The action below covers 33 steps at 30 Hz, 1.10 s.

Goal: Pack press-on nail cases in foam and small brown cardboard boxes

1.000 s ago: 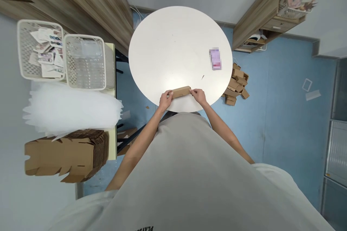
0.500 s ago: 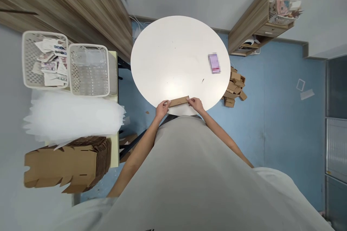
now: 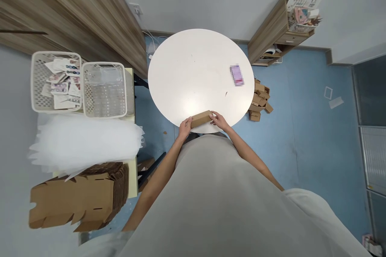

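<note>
A small brown cardboard box (image 3: 201, 119) is held between my two hands over the near edge of the round white table (image 3: 181, 68). My left hand (image 3: 185, 127) grips its left end, fingers closed round the corner. At the right end my right hand (image 3: 218, 120) pinches the box with thumb and fingertips. The box looks closed and tilts slightly up toward the right. Its underside is hidden.
A pixelated purple item (image 3: 237, 75) lies on the table's right side. To the left, a side table carries two white baskets (image 3: 104, 64), white wrapping sheets (image 3: 87, 140) and flat cardboard blanks (image 3: 72, 198). Folded boxes (image 3: 259, 98) are heaped beyond the table's right edge.
The box has turned in my hands, so a broader side now shows. Both hands have shifted with it, the left one closer round its end. The whole view has shifted a little.
</note>
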Each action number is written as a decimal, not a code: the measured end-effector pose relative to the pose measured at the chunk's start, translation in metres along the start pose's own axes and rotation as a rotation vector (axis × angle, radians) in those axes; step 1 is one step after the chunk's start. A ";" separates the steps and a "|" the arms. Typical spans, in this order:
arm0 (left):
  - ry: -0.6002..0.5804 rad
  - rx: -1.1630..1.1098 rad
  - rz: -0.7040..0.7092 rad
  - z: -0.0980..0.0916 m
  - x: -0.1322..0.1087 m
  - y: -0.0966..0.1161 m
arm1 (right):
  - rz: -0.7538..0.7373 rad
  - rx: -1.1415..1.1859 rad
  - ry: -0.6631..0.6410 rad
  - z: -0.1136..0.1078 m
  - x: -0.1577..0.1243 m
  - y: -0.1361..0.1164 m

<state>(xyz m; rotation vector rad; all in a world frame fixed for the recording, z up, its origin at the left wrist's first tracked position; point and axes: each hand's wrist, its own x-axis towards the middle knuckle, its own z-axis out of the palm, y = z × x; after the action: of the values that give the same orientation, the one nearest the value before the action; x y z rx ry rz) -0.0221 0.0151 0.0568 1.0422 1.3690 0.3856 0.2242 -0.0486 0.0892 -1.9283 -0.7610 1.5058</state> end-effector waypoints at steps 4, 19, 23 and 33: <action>0.018 -0.012 0.151 0.004 -0.006 0.011 | 0.013 0.082 0.099 -0.003 -0.018 -0.005; -0.277 -0.069 0.227 0.073 -0.017 0.085 | 0.105 0.461 0.203 -0.070 -0.052 0.008; -0.202 -0.003 0.256 0.109 -0.012 0.110 | 0.085 0.489 0.156 -0.109 -0.029 0.013; -0.007 0.075 0.173 0.276 0.017 0.131 | 0.009 0.571 0.138 -0.268 0.030 0.064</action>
<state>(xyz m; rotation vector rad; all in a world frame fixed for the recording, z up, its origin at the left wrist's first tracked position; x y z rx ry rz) 0.2781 -0.0072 0.1115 1.2280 1.2994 0.4609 0.4975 -0.0942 0.0773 -1.5750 -0.2215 1.3863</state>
